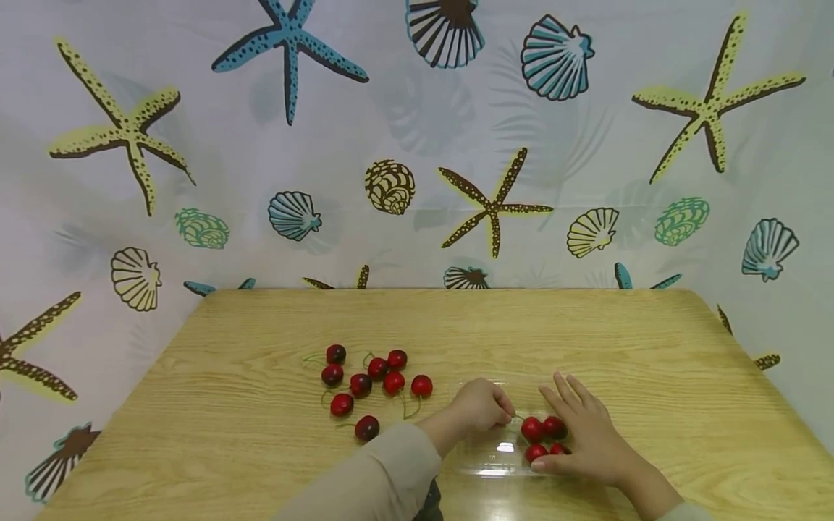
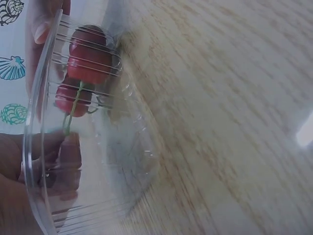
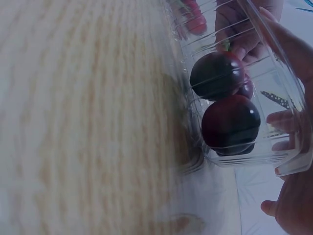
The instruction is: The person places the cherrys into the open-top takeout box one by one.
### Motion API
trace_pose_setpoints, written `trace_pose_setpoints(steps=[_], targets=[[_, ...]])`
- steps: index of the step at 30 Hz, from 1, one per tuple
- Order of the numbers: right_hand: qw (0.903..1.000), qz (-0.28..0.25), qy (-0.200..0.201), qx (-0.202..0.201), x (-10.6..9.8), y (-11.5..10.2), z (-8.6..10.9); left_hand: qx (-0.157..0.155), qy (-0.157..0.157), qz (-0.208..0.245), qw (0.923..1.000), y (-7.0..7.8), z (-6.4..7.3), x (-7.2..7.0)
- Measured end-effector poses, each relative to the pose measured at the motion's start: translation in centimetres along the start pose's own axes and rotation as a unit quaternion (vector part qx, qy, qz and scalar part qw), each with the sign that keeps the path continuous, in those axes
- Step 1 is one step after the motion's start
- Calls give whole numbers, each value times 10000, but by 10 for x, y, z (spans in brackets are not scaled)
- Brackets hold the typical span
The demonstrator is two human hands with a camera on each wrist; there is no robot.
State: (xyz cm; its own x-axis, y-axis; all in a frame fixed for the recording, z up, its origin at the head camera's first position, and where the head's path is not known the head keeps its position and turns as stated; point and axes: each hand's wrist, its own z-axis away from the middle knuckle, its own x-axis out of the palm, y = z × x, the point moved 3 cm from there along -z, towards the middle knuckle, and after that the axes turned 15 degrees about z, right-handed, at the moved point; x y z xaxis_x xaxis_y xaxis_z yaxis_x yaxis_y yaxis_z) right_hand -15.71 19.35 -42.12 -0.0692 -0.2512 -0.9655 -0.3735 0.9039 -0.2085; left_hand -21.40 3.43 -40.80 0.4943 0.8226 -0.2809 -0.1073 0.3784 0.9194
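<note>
A clear plastic box (image 1: 478, 467) lies on the table in front of me, with several dark red cherries (image 1: 554, 427) grouped at its right end. My left hand (image 1: 483, 405) reaches into the box and pinches the green stem (image 2: 75, 105) of a cherry (image 1: 531, 430) between thumb and fingertips. At the box's right end is my right hand (image 1: 589, 438), its fingers extended and spread beside the cherries. In the right wrist view, two large cherries (image 3: 231, 122) show through the ribbed wall, and the right-hand fingers (image 3: 283, 122) lie along the outer side near the rim.
Several loose cherries (image 1: 361, 385) with stems lie on the wooden table (image 1: 247, 325), left of the box. One cherry (image 1: 368, 428) lies close to the left sleeve (image 1: 391, 463). A white cloth (image 1: 404, 246) printed with starfish and shells hangs behind the table.
</note>
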Motion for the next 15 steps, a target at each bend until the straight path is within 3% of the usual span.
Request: trace_pose_setpoints(steps=[15], targets=[[9999,103,72,-5,1,-1,-1,68,176,-207,9996,2,2,-5]])
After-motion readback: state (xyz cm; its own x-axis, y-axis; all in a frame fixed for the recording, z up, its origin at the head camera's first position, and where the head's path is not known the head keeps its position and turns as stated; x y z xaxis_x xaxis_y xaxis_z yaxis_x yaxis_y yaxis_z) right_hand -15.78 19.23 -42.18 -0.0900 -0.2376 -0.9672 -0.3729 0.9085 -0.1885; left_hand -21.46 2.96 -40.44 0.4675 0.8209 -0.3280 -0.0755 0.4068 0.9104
